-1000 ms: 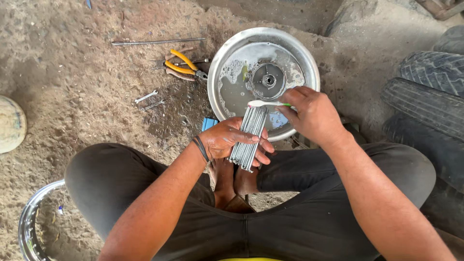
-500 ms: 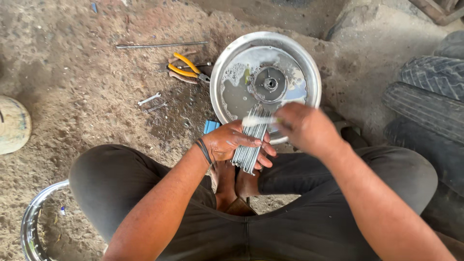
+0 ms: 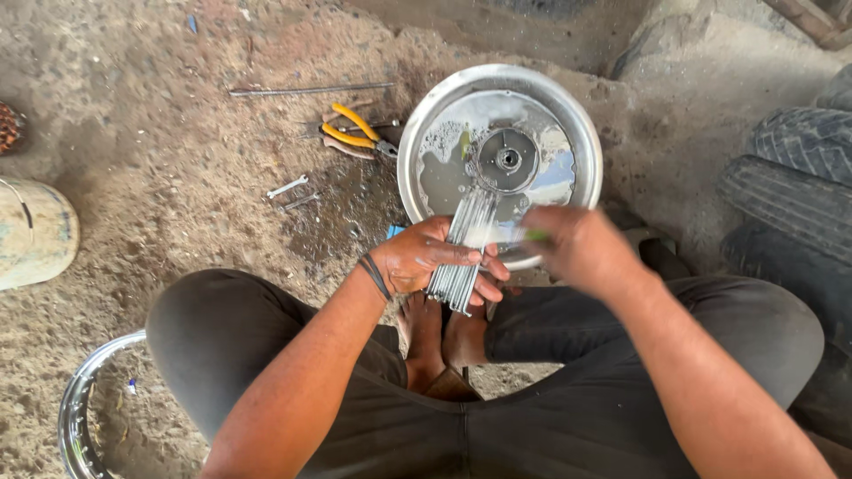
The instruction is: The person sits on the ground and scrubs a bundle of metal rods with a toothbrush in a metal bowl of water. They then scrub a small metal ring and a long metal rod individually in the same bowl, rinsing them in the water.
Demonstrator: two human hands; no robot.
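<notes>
My left hand (image 3: 426,262) grips a bundle of thin metal spokes (image 3: 465,248) that fan out toward a round metal basin (image 3: 417,151). The basin holds shallow liquid and a wheel hub (image 3: 508,160) at its middle. My right hand (image 3: 581,248) is blurred just right of the bundle, holding a small brush with a green handle (image 3: 531,235) against the spokes. I sit with my bare feet (image 3: 444,333) together below the hands.
Yellow-handled pliers (image 3: 355,133), a long thin rod (image 3: 311,89) and small wrenches (image 3: 288,188) lie on the dirt floor left of the basin. A chrome wheel rim (image 3: 75,408) is at lower left, a pale container (image 3: 35,232) at left, tyres (image 3: 790,195) at right.
My right hand has swept with the brush from above the bundle down to its right side. My left hand keeps the spokes in place. The view has shifted slightly.
</notes>
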